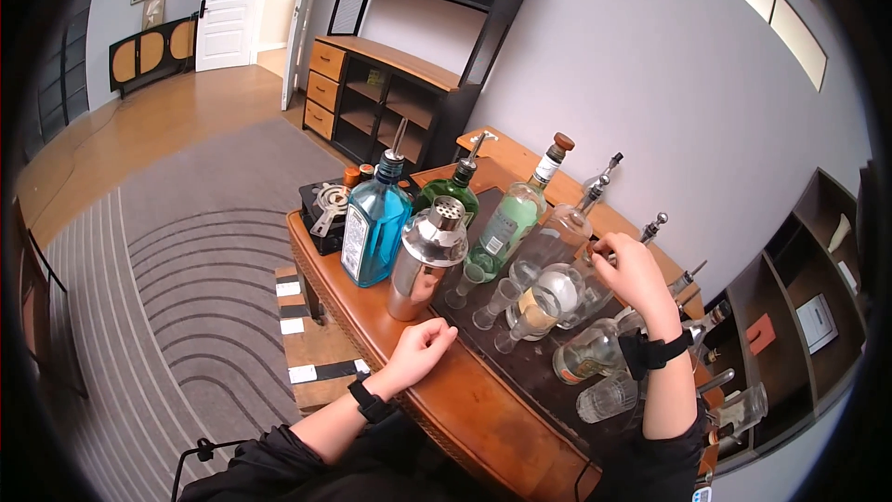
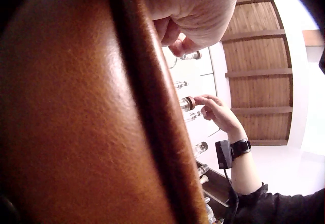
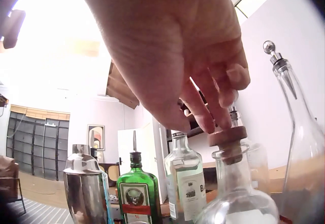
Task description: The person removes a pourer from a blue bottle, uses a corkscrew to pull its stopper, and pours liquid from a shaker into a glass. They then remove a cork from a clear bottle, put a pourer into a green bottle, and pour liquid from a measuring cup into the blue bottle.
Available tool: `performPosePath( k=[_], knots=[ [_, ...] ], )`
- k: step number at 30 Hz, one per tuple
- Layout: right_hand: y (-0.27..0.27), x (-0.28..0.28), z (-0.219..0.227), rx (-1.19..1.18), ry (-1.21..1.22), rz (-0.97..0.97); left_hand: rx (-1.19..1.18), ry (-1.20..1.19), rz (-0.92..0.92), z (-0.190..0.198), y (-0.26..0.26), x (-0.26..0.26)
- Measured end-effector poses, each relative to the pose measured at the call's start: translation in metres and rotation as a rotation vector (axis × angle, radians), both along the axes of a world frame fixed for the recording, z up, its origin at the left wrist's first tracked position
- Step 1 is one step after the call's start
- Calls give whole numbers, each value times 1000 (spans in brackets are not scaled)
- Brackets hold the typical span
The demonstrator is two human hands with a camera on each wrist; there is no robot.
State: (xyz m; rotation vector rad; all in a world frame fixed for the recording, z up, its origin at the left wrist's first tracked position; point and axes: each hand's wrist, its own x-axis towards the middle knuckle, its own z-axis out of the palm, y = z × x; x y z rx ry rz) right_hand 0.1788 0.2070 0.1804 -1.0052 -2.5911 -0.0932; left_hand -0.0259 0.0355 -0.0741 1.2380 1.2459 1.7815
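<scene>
My left hand (image 1: 420, 351) rests on the table's leather edge, fingers loosely curled and holding nothing, beside the steel shaker (image 1: 429, 260). In the right wrist view, my right hand (image 3: 172, 46) reaches over a round clear bottle (image 3: 238, 207) and pinches its brown stopper (image 3: 227, 135), which sits in the neck. The thumb's contact is partly hidden. From the head view, the right hand (image 1: 636, 277) is above the bottles, right of the green-tinted bottle (image 1: 506, 223). The left wrist view also shows the right hand (image 2: 223, 116) at the stopper (image 2: 190, 103).
A blue bottle (image 1: 376, 228) and a green bottle (image 3: 137, 193) stand near the shaker. Small glasses (image 1: 509, 302), a ribbed tumbler (image 1: 607, 400) and several bottles with pourers crowd the dark mat. A black caddy (image 1: 321, 232) is at the far left end.
</scene>
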Motion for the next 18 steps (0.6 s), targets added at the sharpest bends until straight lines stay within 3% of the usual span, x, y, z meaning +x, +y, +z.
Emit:
performPosePath(
  k=[8,10,16,18],
  knots=[
    [-8,8,-10,82,-21,100,-16,0,-39,2,-2,2],
    [-1,13,-12,16,-20,58,-29,-8,-13,2,-3,3],
    [10,36,-16,-154,-40,186,-41,28,-26,0,-4,2],
    [9,40,-4,-180,-45,127,-66,15,-36,2,-4,1]
  ],
)
